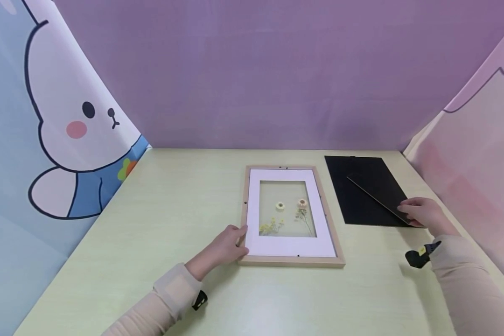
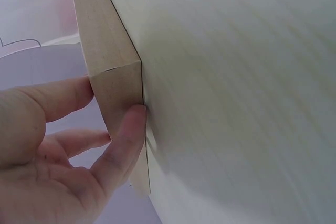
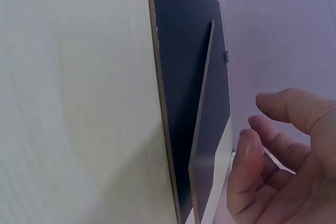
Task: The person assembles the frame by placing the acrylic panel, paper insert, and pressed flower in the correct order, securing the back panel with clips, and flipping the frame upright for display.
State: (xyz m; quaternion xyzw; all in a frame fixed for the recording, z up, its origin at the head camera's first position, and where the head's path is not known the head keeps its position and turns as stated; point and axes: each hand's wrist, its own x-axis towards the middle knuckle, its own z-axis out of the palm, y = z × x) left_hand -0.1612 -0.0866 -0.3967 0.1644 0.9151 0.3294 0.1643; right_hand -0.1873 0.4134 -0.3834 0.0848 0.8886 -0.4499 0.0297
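Observation:
A light wooden picture frame [image 1: 292, 261] lies flat, with a white mat [image 1: 291, 246] around a clear pane holding pressed flowers [image 1: 280, 206]. Its lower left corner is held by my left hand [image 1: 223, 246]; in the left wrist view, the fingers touch the frame's side and edge. To the right lies a black backing board [image 1: 344, 186], its stand leg [image 3: 206, 119] tilted up off the surface. My right hand [image 1: 426, 215] is by the leg's near end, fingers loosely bent. The right wrist view shows a gap between those fingers and the leg.
Small dark tabs [image 1: 298, 255] dot the frame's inner edge. The pale table [image 1: 185, 186] meets a purple backdrop [image 1: 252, 84] at the back. Printed cloth panels stand left [image 1: 8, 154] and right [image 1: 479, 154], the right one near the board.

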